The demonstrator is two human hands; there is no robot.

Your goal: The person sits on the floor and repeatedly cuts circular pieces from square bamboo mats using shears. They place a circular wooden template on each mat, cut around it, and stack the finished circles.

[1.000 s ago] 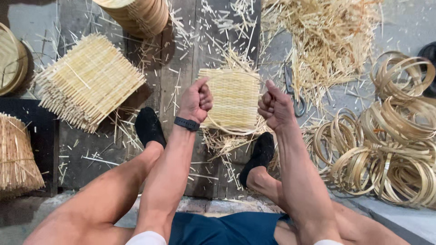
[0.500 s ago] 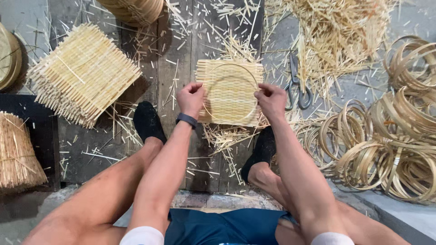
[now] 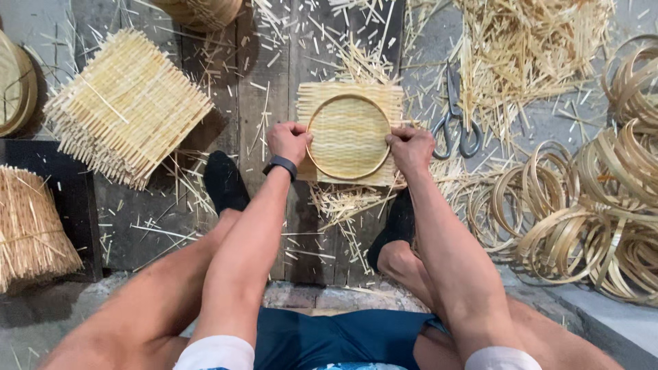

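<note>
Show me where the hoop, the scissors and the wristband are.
hoop [image 3: 312, 147]: head view, left rim beside the thumb.
scissors [image 3: 469, 142]: head view, right handle loop.
wristband [image 3: 280, 165]: head view, black band on the left wrist.

Both hands: left [image 3: 289, 140] and right [image 3: 410, 146], fists closed, arms outstretched.

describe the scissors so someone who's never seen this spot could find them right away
Start at the square woven mat with a round hoop on it, pressed by both hands in the middle of the plank floor. Just past the right hand lie the scissors, handles toward the person. They are the only dark metal thing among pale straw-coloured strips.
</note>
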